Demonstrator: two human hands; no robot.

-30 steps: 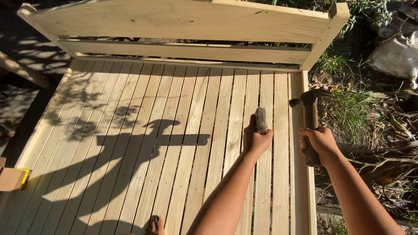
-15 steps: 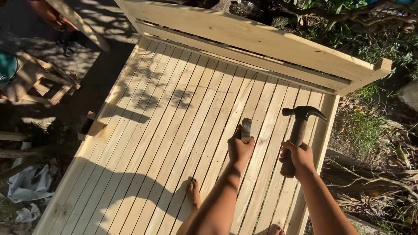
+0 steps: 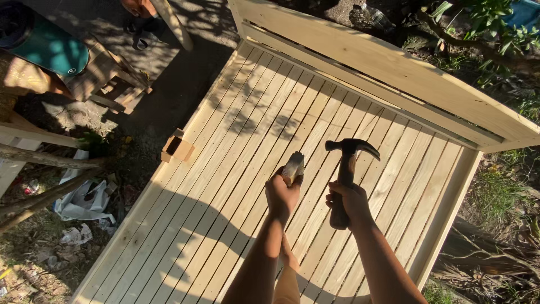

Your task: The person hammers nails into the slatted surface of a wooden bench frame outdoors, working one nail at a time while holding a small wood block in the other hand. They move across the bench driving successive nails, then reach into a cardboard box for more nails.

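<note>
Presently, right hand (image 3: pixel 350 201) grips a claw hammer (image 3: pixel 347 169) upright above the slatted wooden platform (image 3: pixel 236 169); left hand (image 3: pixel 282 194) clasps a small wooden block (image 3: pixel 293 166) just beside it.

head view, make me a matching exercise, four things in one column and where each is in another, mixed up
1. black claw hammer
2. small pale wooden block
3. small open wooden box
4. teal round lid

a. top left, on the ground
b. in the left hand
c. in the right hand
d. at the slatted wooden platform's left edge

Pairs: 1-c, 2-b, 3-d, 4-a
</note>
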